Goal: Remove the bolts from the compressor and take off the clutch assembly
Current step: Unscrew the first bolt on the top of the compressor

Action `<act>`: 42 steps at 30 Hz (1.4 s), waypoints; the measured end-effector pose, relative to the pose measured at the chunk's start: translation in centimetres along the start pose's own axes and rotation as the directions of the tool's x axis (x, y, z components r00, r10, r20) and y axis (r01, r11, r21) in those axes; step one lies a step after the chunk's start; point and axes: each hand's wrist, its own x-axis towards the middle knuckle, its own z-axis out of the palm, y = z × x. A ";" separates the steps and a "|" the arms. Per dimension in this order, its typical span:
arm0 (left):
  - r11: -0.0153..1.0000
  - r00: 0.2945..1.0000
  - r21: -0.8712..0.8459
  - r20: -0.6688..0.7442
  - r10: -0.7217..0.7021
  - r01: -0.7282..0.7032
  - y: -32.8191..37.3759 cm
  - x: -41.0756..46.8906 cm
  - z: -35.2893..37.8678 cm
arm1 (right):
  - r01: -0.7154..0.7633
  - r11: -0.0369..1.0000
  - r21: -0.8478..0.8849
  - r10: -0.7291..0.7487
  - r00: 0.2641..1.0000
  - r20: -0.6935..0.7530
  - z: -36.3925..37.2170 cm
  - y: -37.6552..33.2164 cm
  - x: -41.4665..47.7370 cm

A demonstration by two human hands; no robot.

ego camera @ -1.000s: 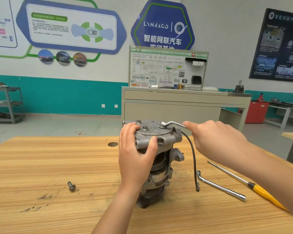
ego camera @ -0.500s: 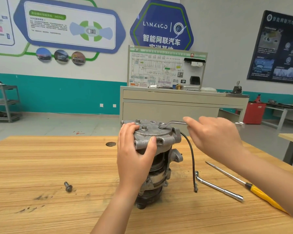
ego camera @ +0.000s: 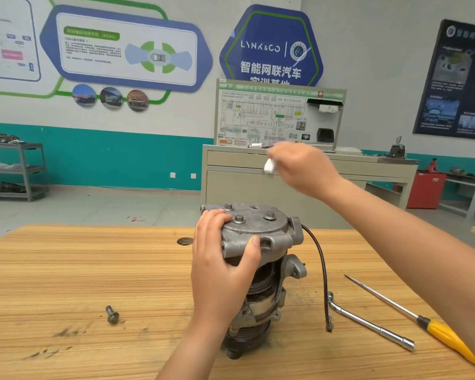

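The compressor (ego camera: 263,303) stands on end mid wooden table (ego camera: 66,270), left hand (ego camera: 220,267) gripping its top cover beside three bolts (ego camera: 238,218). Right hand (ego camera: 305,168) hangs above, fingers curled round a blurred silvery tool (ego camera: 269,165). Loose bolt (ego camera: 112,315) left; socket wrench (ego camera: 368,322) and screwdriver (ego camera: 444,335) right. A far-left shelf rack (ego camera: 25,171) holds parts
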 end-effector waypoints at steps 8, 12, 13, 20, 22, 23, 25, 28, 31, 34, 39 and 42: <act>1.000 1.000 -0.014 -0.010 -0.008 0.008 0.0 0.0 0.4 | -0.229 0.948 -0.222 0.297 0.887 0.354 -7.5 -2.9 -6.3; 1.000 1.000 -0.004 -0.017 -0.006 0.006 0.2 0.0 0.3 | -0.146 0.930 -0.336 0.294 0.846 0.445 -8.9 -5.0 -7.8; 1.000 1.000 -0.003 -0.017 -0.008 0.008 0.3 0.0 0.2 | -0.129 0.927 -0.353 0.287 0.849 0.444 -8.9 -5.2 -7.9; 1.000 1.000 -0.003 -0.020 -0.005 0.005 0.3 -0.1 0.2 | -0.101 0.895 -0.436 0.326 0.813 0.483 -8.1 -6.8 -6.6; 1.000 1.000 -0.004 -0.020 -0.006 0.006 0.3 -0.1 0.2 | -0.096 0.890 -0.446 0.334 0.803 0.495 -8.1 -7.5 -6.3; 1.000 1.000 -0.003 -0.021 -0.004 0.004 0.3 -0.1 0.3 | -0.100 0.886 -0.453 0.344 0.797 0.497 -8.2 -7.9 -6.3; 1.000 1.000 0.002 -0.024 0.002 -0.002 0.2 -0.1 0.3 | -0.130 0.878 -0.461 0.373 0.789 0.488 -8.5 -8.6 -6.6; 0.997 0.998 0.045 -0.026 0.057 -0.056 0.1 0.1 0.2 | -0.116 0.855 -0.506 0.363 0.830 0.423 -8.3 -8.7 -7.7; 0.994 0.995 0.064 -0.009 0.095 -0.094 -0.1 0.5 0.1 | -0.168 0.904 -0.394 0.263 0.943 0.202 -7.0 -6.3 -8.9; 0.990 0.992 0.065 0.002 0.124 -0.124 -0.5 0.9 0.0 | -0.175 0.966 -0.189 0.200 0.972 0.120 -4.2 -3.0 -9.3; 0.991 0.991 0.030 0.022 0.129 -0.129 -0.7 1.2 0.0 | -0.065 0.988 -0.139 0.098 0.965 0.245 1.0 -0.5 -4.2; 0.992 0.992 0.019 0.024 0.128 -0.128 -0.7 1.1 0.1 | 0.132 0.983 -0.128 -0.076 0.925 0.372 2.3 -0.3 -1.5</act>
